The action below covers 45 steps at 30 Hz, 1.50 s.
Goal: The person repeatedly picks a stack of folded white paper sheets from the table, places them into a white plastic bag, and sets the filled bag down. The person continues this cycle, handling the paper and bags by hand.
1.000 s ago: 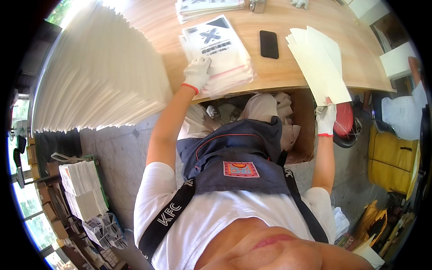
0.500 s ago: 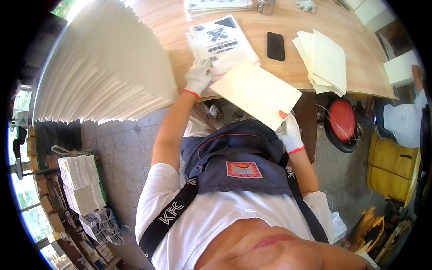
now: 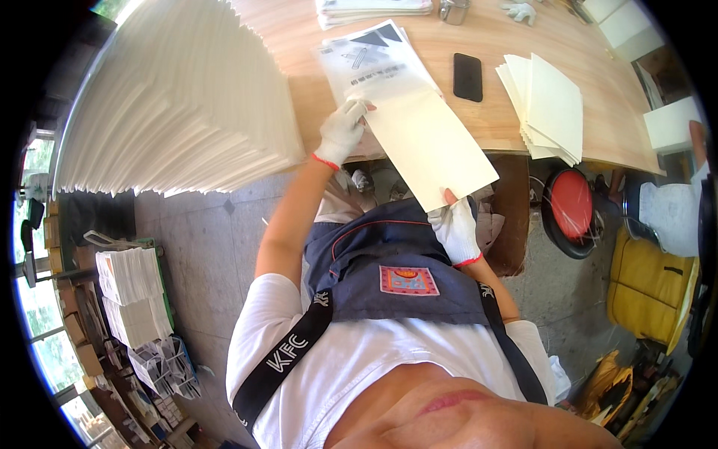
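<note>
My right hand (image 3: 455, 228), in a white knit glove with bare thumb tip, grips the near end of a cream paper pad (image 3: 434, 153). The pad slants away over the table edge. Its far end meets the near edge of a clear printed plastic bag (image 3: 381, 56) lying on the table, and the film there looks lifted and hazy. My left hand (image 3: 342, 133), gloved likewise, is closed at the bag's near left edge, beside the pad's far left corner. How far the pad reaches into the bag, I cannot tell.
A tall stack of cream paper (image 3: 179, 105) fills the table's left. Right of the bag lie a black phone (image 3: 467, 77) and several cream pads (image 3: 555, 108). More bags (image 3: 374, 9), a metal container (image 3: 453, 10) and a glove (image 3: 520, 12) sit farther back. A red stool (image 3: 570, 200) stands right.
The pad has turned to point more away from me, and its far end has moved up to the bag's near edge. My right hand has shifted left and nearer; the bag's film has lifted.
</note>
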{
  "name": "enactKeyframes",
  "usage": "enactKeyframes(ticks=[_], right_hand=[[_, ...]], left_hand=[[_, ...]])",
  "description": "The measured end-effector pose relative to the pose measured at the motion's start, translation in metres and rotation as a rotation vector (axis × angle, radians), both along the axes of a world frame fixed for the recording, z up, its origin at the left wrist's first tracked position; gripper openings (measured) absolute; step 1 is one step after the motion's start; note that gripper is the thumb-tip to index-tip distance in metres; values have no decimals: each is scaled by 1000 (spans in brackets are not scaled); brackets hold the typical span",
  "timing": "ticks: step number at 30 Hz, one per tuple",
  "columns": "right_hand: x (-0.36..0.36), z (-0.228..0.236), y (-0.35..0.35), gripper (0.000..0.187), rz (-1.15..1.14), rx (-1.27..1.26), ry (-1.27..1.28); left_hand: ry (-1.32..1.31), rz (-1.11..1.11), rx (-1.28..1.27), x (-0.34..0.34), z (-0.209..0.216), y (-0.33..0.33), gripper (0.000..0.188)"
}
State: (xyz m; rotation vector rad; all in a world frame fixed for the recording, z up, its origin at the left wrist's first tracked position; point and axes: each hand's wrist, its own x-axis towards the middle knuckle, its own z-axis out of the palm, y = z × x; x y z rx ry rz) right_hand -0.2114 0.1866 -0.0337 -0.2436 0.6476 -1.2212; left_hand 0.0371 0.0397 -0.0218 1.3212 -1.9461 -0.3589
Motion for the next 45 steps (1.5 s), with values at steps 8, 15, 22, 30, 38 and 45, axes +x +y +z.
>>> enactKeyframes(ticks=[8, 15, 22, 30, 38, 45], right_hand=[[-8, 33, 16, 29, 182, -75, 26], [-16, 28, 18, 26, 282, 43, 156], [36, -19, -19, 25, 116, 246, 241], [44, -38, -81, 24, 389, 88, 265], [60, -16, -79, 19, 520, -949, 1506], [81, -17, -76, 17, 584, -1355, 1838]], left_hand=[[1903, -44, 396, -73, -53, 34, 37], [2134, -329, 1101, -87, -78, 68, 47], [1745, 228, 680, -116, -167, 109, 31], [1347, 154, 1100, -73, -82, 116, 28], [1024, 245, 945, -13, -61, 117, 24], [983, 226, 973, -6, -59, 117, 23]])
